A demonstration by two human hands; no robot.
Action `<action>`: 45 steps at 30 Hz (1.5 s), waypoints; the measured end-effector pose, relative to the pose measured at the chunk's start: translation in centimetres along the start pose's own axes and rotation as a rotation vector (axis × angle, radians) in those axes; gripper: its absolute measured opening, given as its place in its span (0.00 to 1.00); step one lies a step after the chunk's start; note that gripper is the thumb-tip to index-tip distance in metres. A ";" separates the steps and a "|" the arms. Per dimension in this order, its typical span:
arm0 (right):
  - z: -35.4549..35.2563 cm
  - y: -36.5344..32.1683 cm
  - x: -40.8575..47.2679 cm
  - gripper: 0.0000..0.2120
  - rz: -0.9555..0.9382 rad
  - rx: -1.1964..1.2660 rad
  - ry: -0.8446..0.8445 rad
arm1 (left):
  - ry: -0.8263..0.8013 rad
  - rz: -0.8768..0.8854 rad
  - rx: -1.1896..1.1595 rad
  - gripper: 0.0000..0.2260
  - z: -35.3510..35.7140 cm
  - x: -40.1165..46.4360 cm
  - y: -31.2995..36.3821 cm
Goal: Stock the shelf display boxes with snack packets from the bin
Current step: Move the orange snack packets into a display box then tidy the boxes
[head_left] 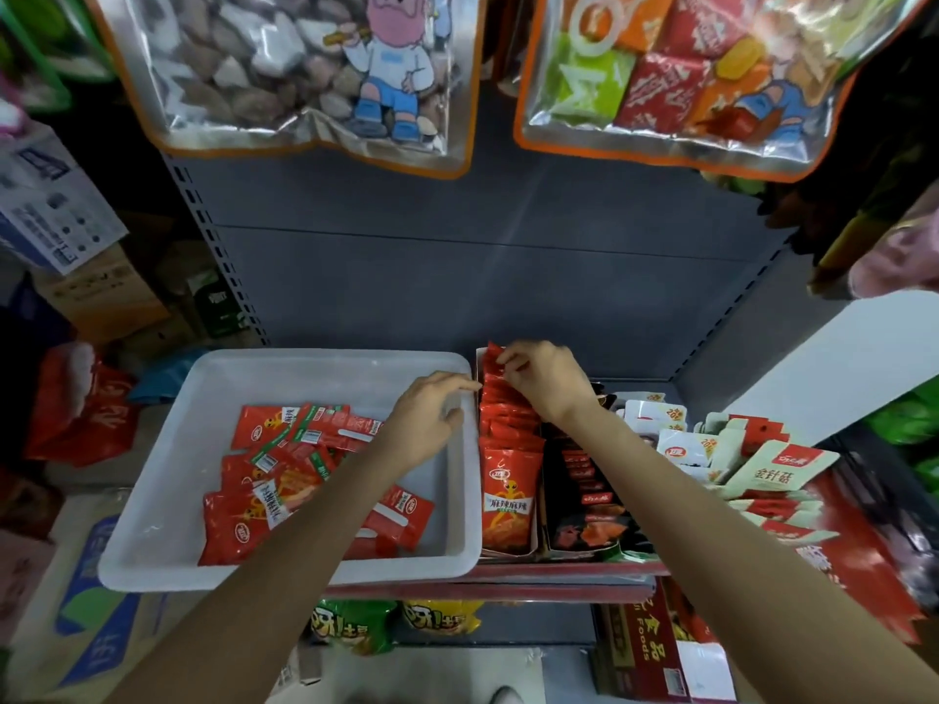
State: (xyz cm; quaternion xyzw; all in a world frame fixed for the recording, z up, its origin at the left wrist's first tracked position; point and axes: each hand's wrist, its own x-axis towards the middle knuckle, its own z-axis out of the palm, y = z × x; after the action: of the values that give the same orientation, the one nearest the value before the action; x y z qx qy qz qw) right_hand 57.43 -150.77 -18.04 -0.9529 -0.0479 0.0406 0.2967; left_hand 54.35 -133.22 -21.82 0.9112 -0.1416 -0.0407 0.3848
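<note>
A white plastic bin [152,500] sits on the shelf at the left, holding several loose red snack packets [284,480]. Right of it stands a narrow display box [508,550] filled with upright red packets [508,505] in a row. My right hand [543,381] is at the far end of that row, fingers curled and pinching the top of a red packet [492,359] there. My left hand [432,414] hovers over the bin's right rim, fingers loosely bent, fingertips near the box's left wall, holding nothing.
A second display box [584,500] of dark packets stands right of the red one, then boxes of white and red packets [752,464]. Large hanging snack bags [284,68] fill the top. Cartons [101,297] stand at the left, green and yellow bags [355,627] on the shelf below.
</note>
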 end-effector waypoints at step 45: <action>9.8 -9.1 -0.3 0.08 -0.179 0.204 -0.131 | 0.207 -0.203 0.167 0.22 -8.2 -6.6 -11.5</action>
State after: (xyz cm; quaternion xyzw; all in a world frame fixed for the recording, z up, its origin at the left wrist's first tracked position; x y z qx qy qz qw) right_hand 55.49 -137.85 -20.86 -0.9050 -0.1474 0.0809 0.3908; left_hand 52.14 -118.01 -24.56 0.9489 -0.0112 0.0267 0.3144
